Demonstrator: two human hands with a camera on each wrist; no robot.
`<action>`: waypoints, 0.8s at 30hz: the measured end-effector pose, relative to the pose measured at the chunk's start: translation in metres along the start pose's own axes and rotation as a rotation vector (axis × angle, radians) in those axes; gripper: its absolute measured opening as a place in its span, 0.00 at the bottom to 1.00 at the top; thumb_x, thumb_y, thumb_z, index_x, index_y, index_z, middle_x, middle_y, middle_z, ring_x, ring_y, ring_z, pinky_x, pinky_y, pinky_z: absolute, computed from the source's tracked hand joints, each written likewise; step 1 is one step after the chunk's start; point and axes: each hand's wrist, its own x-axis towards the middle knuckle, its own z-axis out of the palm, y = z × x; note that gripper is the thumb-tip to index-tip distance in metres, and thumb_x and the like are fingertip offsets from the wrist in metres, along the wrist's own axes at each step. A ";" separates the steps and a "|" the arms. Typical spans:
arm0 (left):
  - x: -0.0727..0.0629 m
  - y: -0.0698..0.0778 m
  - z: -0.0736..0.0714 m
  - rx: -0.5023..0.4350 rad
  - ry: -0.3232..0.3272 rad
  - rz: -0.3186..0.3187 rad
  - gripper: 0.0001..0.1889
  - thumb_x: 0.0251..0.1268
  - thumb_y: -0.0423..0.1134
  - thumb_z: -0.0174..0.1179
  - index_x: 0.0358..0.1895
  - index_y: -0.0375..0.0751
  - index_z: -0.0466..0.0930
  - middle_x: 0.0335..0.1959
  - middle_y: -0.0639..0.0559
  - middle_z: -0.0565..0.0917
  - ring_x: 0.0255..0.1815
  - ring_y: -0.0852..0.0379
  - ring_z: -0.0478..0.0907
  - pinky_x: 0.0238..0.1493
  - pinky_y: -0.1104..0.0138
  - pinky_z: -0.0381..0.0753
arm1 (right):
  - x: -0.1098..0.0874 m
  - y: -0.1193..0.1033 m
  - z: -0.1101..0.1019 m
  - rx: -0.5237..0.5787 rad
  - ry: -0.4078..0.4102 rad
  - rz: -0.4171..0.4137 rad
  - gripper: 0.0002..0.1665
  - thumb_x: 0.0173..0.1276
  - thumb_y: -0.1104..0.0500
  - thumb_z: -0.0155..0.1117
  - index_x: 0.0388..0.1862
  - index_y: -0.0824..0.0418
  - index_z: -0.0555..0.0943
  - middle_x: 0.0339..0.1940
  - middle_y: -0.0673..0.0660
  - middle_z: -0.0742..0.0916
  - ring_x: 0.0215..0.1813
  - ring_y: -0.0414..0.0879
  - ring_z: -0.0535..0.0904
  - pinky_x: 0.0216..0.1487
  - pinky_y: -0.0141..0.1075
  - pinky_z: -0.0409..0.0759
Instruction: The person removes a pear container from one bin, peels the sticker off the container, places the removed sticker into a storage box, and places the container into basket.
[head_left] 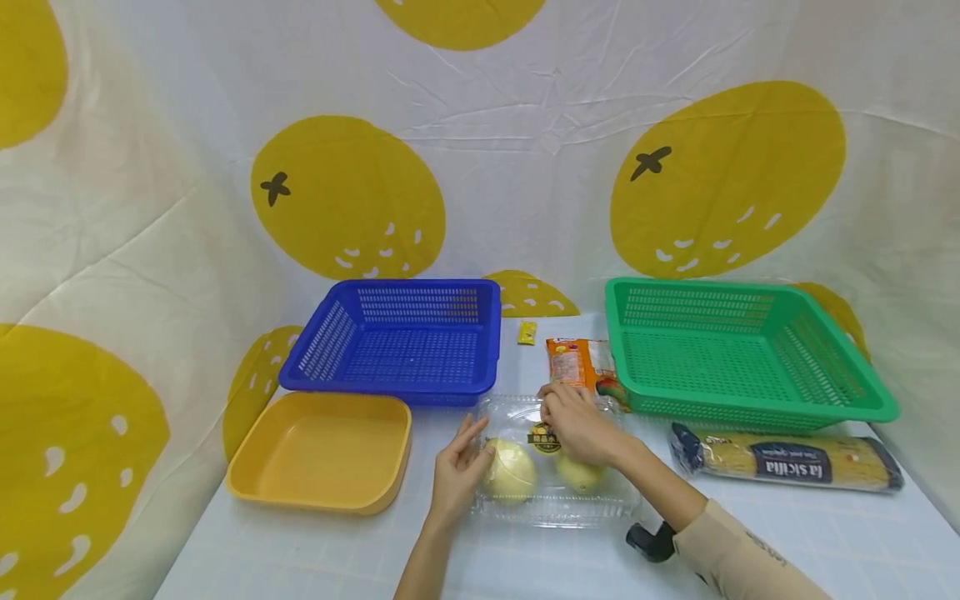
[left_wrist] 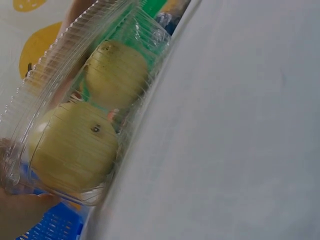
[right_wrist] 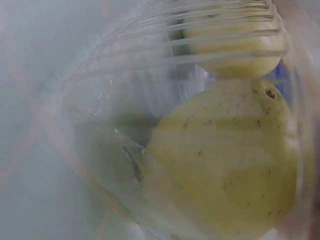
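Note:
A clear plastic clamshell box [head_left: 551, 508] with ribbed sides lies on the table in front of me. Two round, pale yellow-green pears [head_left: 510, 471] show through it, and its lid bears a black and gold label [head_left: 543, 437]. My left hand [head_left: 454, 477] is at the box's left side, fingers fairly straight along the edge, thumb touching near the corner. Over the lid reaches my right hand [head_left: 581, 425], its fingers curled at the far rim; the fingertips are hidden. The left wrist view shows both pears [left_wrist: 75, 145] behind the ribbed wall.
A blue basket [head_left: 390, 387] and a yellow tub [head_left: 318, 500] stand on the left. A green basket [head_left: 742, 408] is back right, with packaged spaghetti [head_left: 787, 458] before it. Behind the box lie an orange packet [head_left: 566, 362] and a small yellow sachet [head_left: 527, 333].

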 end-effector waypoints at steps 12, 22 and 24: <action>0.000 0.001 0.003 -0.002 0.035 -0.011 0.21 0.58 0.26 0.59 0.57 0.30 0.75 0.69 0.31 0.60 0.72 0.39 0.52 0.66 0.60 0.59 | -0.004 0.006 -0.001 0.177 0.082 -0.003 0.05 0.69 0.68 0.53 0.34 0.60 0.70 0.53 0.63 0.77 0.58 0.57 0.71 0.58 0.60 0.63; 0.000 0.001 0.002 0.003 0.025 0.002 0.21 0.59 0.27 0.59 0.58 0.30 0.75 0.69 0.32 0.59 0.73 0.40 0.51 0.67 0.58 0.59 | -0.007 0.011 -0.003 0.267 0.129 -0.027 0.03 0.63 0.57 0.65 0.32 0.53 0.84 0.58 0.61 0.80 0.62 0.62 0.71 0.61 0.62 0.63; 0.000 0.001 0.002 0.006 0.025 0.002 0.21 0.59 0.27 0.59 0.58 0.30 0.75 0.69 0.32 0.60 0.73 0.40 0.51 0.67 0.57 0.59 | -0.007 0.011 -0.004 0.279 0.131 -0.032 0.02 0.61 0.57 0.66 0.31 0.53 0.85 0.58 0.62 0.80 0.61 0.62 0.72 0.60 0.62 0.64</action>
